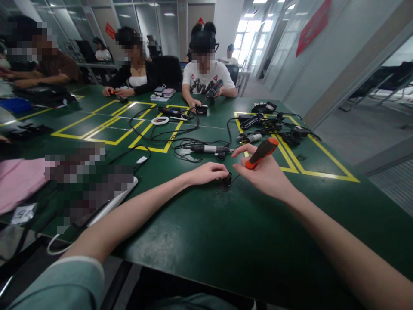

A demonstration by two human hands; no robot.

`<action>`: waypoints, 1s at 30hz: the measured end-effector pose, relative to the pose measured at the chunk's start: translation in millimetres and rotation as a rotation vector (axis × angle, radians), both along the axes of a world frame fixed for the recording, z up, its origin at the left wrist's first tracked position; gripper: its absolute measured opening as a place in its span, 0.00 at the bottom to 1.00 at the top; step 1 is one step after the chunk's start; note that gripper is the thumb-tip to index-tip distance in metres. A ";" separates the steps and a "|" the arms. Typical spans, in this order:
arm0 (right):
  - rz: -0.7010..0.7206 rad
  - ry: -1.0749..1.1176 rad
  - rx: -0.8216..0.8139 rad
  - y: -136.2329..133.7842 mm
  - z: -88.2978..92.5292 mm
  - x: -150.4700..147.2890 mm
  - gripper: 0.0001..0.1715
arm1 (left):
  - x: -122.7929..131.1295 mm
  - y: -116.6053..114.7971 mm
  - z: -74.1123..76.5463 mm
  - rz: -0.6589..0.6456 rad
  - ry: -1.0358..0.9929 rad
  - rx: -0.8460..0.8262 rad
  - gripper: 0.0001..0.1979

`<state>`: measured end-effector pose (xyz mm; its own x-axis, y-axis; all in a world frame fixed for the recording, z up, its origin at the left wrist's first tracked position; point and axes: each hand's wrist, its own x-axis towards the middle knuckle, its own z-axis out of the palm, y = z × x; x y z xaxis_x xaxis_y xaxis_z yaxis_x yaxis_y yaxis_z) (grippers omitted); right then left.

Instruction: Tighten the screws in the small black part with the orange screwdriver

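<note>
On a green table (180, 228), a small dark part (226, 183) is pinched by the left hand (209, 173). An orange-and-black screwdriver (263, 151) is gripped by the right hand (271, 176); through slanted pressure, the left fingertips could be jabbed.

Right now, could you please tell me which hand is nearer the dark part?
Left hand: its fingers touch the dark part; the right hand, gripping a screwdriver, is right of it.

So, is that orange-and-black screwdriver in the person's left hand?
No, the right hand holds the orange-and-black screwdriver, while the left hand is at a small dark part on the green table.
</note>
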<state>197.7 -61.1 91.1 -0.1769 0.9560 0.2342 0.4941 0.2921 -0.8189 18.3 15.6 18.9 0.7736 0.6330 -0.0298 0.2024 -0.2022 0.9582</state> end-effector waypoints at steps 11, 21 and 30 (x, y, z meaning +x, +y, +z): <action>0.047 -0.063 -0.020 -7.2 6.5 5.4 0.16 | 0.2 -1.1 -1.8 -0.002 -0.005 0.008 0.09; 0.169 -0.064 -0.012 -1.7 8.4 8.5 0.13 | 1.2 -1.8 -1.8 -0.008 0.003 0.005 0.08; 0.233 -0.026 0.047 1.0 11.3 6.1 0.18 | -0.6 -4.1 -0.4 -0.009 0.000 0.013 0.10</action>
